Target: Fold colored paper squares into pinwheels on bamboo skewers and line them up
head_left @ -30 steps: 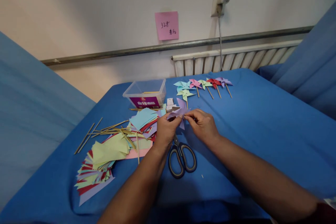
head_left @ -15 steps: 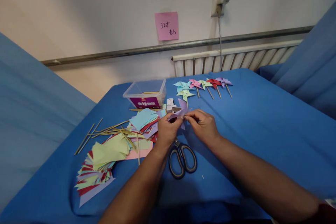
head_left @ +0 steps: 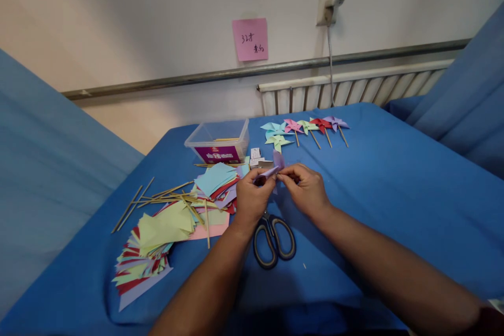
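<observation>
Your surface (head_left: 394, 189) is draped in blue cloth. On it lie scissors (head_left: 273, 239) nearest you, fanned stacks of coloured paper squares (head_left: 157, 241) and loose wooden sticks (head_left: 165, 191) to the left, a clear plastic box (head_left: 218, 140) farther back, and a row of finished pinwheels (head_left: 305, 128) beside it.

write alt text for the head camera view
Left hand and right hand pinch a folded purple paper piece above scissors on a blue table. Coloured paper squares and wooden sticks lie left; finished pinwheels line the far edge.
</observation>
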Demonstrator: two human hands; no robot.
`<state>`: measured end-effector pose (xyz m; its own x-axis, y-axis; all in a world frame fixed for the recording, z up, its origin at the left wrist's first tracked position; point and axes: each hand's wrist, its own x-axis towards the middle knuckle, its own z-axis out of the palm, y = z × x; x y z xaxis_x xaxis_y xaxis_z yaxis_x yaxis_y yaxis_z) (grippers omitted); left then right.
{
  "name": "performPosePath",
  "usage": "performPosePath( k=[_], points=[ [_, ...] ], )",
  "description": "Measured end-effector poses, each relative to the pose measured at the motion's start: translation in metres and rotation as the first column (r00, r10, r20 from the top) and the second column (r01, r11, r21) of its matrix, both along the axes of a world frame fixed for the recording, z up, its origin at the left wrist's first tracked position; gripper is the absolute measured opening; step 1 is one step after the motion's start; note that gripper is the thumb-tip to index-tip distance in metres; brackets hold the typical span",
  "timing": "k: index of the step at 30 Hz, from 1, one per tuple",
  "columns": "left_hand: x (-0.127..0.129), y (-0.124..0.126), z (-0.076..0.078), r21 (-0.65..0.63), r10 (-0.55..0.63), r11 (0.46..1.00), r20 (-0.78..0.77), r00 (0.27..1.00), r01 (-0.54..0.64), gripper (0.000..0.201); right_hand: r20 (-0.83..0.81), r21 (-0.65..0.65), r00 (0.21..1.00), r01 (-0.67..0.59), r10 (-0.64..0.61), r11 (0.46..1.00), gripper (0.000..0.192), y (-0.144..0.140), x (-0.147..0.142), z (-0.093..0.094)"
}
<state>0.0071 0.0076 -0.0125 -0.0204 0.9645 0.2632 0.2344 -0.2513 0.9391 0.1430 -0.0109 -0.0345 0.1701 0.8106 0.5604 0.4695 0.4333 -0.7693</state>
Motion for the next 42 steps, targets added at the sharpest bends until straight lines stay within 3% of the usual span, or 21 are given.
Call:
performPosePath(
  k=[5, 9, 15, 19, 21, 32, 35, 42],
  points=[
    [-0.002, 0.001, -0.004, -0.008, -0.037, 0.999, 0.009, 0.999, 0.037, 0.015, -0.045, 0.042, 0.999, -0.007, 0.009, 0.999, 0.005, 0.003, 0.004, 0.002],
    [-0.002, 0.0, -0.003, -0.023, -0.054, 0.998, 0.02, 0.998, 0.054, 0.017, -0.07, -0.016, 0.997, -0.037, 0.036, 0.999, 0.006, 0.006, 0.007, 0.001],
    [-0.001, -0.003, 0.0, -0.052, -0.043, 0.998, 0.021, 0.999, 0.044, 0.018, -0.293, -0.119, 0.947, -0.17, 0.129, 0.978, 0.042, 0.005, 0.005, 0.003],
    [-0.002, -0.003, -0.006, -0.029, -0.044, 0.999, 0.001, 0.999, 0.044, 0.018, -0.26, -0.21, 0.959, -0.169, 0.111, 0.963, 0.017, 0.002, 0.004, 0.007],
    [-0.003, -0.003, -0.007, -0.027, -0.041, 0.999, -0.001, 0.999, 0.041, 0.018, -0.25, -0.233, 0.963, -0.16, 0.1, 0.959, 0.014, 0.0, 0.004, 0.01],
    [0.0, -0.01, 0.002, -0.013, -0.042, 0.999, 0.038, 0.998, 0.043, 0.016, -0.245, -0.179, 0.966, -0.133, 0.087, 0.975, 0.016, -0.002, 0.003, 0.009],
    [0.0, -0.007, 0.001, -0.053, -0.052, 0.997, 0.125, 0.991, 0.059, 0.016, -0.242, -0.168, 0.968, -0.114, 0.071, 0.979, 0.018, -0.001, 0.0, 0.006],
    [0.002, 0.001, -0.005, -0.15, -0.107, 0.975, 0.333, 0.937, 0.165, 0.024, -0.427, -0.197, 0.896, -0.225, 0.123, 0.954, 0.025, 0.0, -0.004, 0.001]
  ],
)
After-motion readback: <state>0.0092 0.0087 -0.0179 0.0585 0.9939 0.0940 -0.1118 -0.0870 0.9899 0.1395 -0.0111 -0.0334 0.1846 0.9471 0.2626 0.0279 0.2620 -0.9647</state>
